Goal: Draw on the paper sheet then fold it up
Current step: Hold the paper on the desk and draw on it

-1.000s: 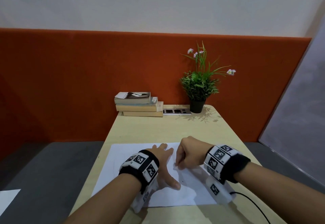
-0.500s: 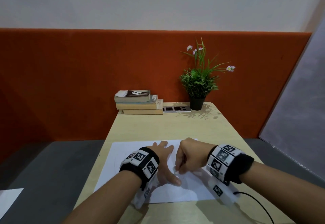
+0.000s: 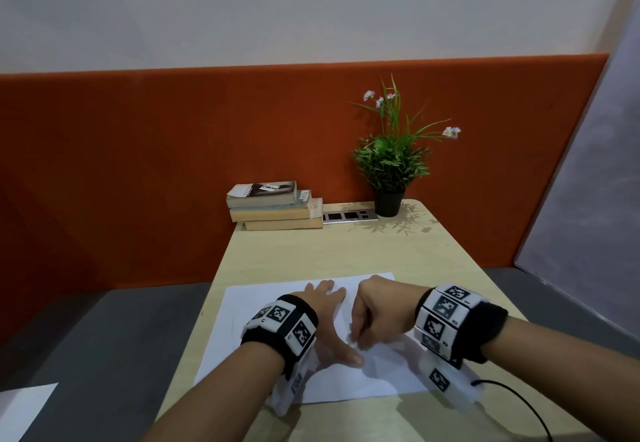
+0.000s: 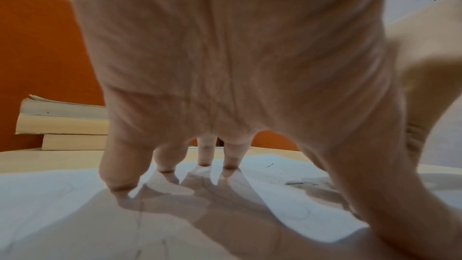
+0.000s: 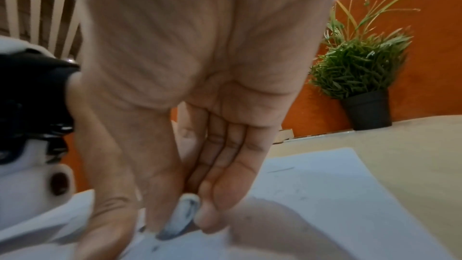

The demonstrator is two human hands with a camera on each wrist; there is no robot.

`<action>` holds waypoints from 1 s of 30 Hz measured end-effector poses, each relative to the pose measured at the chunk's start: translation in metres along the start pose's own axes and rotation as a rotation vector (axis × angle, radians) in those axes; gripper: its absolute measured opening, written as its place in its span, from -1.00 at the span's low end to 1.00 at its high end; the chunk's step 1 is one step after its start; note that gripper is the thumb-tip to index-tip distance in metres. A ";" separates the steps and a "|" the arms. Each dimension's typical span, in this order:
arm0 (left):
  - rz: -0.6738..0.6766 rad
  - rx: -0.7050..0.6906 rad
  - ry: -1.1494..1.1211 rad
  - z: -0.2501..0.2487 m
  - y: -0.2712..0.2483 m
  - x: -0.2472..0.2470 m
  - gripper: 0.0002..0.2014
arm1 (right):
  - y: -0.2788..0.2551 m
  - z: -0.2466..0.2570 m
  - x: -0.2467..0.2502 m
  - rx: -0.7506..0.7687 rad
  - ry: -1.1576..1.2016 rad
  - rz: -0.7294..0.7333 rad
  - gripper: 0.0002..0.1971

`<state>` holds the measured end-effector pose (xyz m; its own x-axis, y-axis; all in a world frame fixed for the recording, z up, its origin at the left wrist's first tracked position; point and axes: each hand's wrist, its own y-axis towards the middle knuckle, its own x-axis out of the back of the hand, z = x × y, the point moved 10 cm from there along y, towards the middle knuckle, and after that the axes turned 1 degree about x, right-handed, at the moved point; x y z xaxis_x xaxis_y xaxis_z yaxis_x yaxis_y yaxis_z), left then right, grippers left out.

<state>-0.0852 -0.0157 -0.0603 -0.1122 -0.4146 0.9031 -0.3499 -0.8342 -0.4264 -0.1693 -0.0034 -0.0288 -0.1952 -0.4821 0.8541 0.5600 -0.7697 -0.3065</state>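
The paper sheet [image 3: 249, 323] lies flat on the near end of the counter [image 3: 332, 251], white, landscape, with faint pencil strokes scattered over it and a darker scribble near its middle, seen close up from the left wrist view [image 4: 300, 183]. The left hand [image 3: 329, 317] is spread palm down on the sheet, fingers straight, fingertips [image 4: 120, 185] pressing the paper and thumb stretched toward the right: an open grip, pinning the page. The right hand [image 3: 377, 313] is curled just beside it, its grip closed on a small whitish drawing tool [image 5: 185, 216], pinched between thumb and fingers with the dark tip down on the paper; what kind of tool it is cannot be told. Both wrists wear black bands with black-and-white marker tiles, and a thin black cable [image 3: 519, 403] trails from the right one across the counter's near edge. The counter itself is pale wood with rounded corners. At its far end sits a stack of books [image 3: 277, 206], next to them a socket panel [image 3: 349, 216] set in the top, and then a potted plant [image 3: 391, 164] in a black pot with small pale flowers. Behind runs an orange padded panel [image 3: 138, 164] under a white wall; a grey floor [image 3: 114, 337] shows at left, with another white sheet [image 3: 24, 407] at the lower left corner.
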 end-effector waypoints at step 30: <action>0.027 0.007 0.002 0.002 0.002 -0.003 0.33 | -0.011 -0.020 0.009 -0.015 -0.015 -0.100 -0.85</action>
<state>-0.0836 -0.0173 -0.0638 -0.1233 -0.4364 0.8912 -0.3402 -0.8251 -0.4511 -0.1937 -0.0079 -0.0262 -0.2368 -0.3964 0.8870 0.5262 -0.8198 -0.2259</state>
